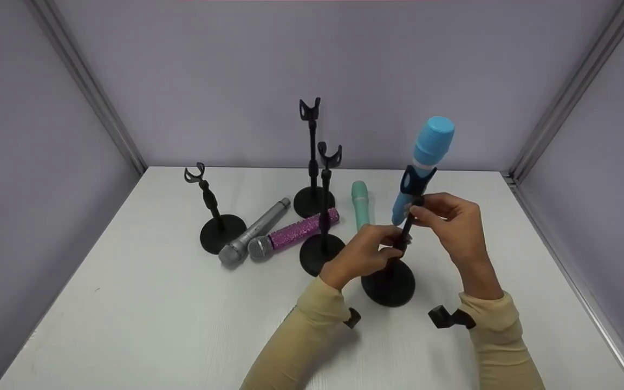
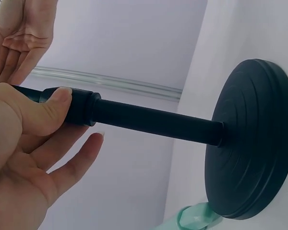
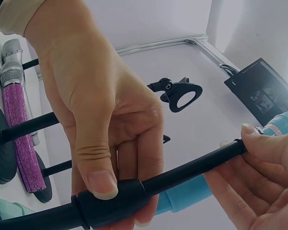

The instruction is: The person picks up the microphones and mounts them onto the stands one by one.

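A black tabletop microphone stand [image 1: 390,290] stands on its round base at the right. Its clip [image 1: 414,184] carries a light blue microphone [image 1: 433,142], tilted with the head up. My left hand [image 1: 363,252] grips the collar [image 2: 74,105] partway up the pole, thumb on one side and fingers behind. Higher up, my right hand [image 1: 455,227] pinches the thin upper pole [image 3: 197,167] just under the clip between thumb and fingers. In the left wrist view, bare pole shows between the collar and the base [image 2: 257,139].
Left of the hands stand three more black stands [image 1: 323,254] [image 1: 312,203] [image 1: 220,233] with bare clips. Between them lie a silver microphone [image 1: 258,227] and a glittery pink one [image 1: 298,232]. A mint microphone [image 1: 361,203] lies behind my left hand. Grey walls [image 1: 290,65] enclose the white table [image 1: 155,314].
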Demonstrator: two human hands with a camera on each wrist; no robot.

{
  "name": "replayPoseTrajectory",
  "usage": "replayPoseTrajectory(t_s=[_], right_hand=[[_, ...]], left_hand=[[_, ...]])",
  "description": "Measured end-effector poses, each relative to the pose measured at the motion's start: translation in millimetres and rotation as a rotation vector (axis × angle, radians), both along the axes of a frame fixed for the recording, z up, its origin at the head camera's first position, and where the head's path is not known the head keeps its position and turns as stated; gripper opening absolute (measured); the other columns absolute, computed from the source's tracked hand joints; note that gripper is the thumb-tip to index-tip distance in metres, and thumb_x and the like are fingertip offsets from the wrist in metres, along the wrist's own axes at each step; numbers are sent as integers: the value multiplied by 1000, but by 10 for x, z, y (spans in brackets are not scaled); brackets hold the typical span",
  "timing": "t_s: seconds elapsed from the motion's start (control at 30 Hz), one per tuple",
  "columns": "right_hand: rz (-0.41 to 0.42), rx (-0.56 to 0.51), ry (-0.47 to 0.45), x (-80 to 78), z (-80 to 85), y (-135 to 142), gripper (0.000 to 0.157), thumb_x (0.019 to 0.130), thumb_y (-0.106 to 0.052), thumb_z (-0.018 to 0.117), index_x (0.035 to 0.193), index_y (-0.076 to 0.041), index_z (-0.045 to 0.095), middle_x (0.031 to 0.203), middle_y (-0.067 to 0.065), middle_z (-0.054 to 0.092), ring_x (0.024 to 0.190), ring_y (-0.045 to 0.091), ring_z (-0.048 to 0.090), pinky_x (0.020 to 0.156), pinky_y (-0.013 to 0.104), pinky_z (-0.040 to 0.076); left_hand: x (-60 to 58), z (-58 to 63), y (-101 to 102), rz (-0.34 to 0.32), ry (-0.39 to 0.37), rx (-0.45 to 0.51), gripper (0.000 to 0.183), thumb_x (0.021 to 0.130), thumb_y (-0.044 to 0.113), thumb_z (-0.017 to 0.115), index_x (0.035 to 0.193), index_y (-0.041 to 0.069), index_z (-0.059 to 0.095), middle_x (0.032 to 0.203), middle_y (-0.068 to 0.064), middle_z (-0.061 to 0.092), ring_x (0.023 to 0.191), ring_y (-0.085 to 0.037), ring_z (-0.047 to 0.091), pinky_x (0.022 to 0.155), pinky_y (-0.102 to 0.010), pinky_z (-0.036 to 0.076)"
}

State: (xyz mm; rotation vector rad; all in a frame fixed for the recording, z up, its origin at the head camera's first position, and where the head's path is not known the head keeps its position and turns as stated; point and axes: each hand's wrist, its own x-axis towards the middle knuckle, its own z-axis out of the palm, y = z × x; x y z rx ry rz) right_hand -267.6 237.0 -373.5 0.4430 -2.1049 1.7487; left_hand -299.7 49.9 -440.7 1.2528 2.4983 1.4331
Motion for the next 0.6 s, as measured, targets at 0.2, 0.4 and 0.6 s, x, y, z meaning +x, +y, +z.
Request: replayPoseTrajectory(t_s=[0.2, 0.4, 0.6], right_hand=[[1, 14, -10, 5, -1, 7, 19, 91, 2, 75, 109, 6, 75, 95, -4, 78, 91, 11, 77, 81, 27, 62], [-5, 18, -8, 5, 4, 9, 19, 91, 1, 75, 109, 5, 75, 96, -5, 77, 92, 11, 77, 81, 27, 62], [-1, 0, -19, 3, 11, 6, 19, 90, 2, 75, 109, 8, 74, 95, -5, 77, 90, 10, 77, 80, 28, 63]], left_hand=[[9, -13, 16, 44, 48, 0, 43, 91, 20, 80, 129, 8, 66, 124, -5, 73, 113, -12, 69, 100, -27, 56], [27, -53, 97, 155, 112, 43, 45, 84, 24, 87, 119, 7, 62, 107, -5, 69, 98, -10, 66, 90, -23, 59], [37, -51, 119, 175, 70, 101, 34, 85, 13, 85, 111, 3, 66, 100, -10, 72, 89, -10, 67, 85, -29, 62]])
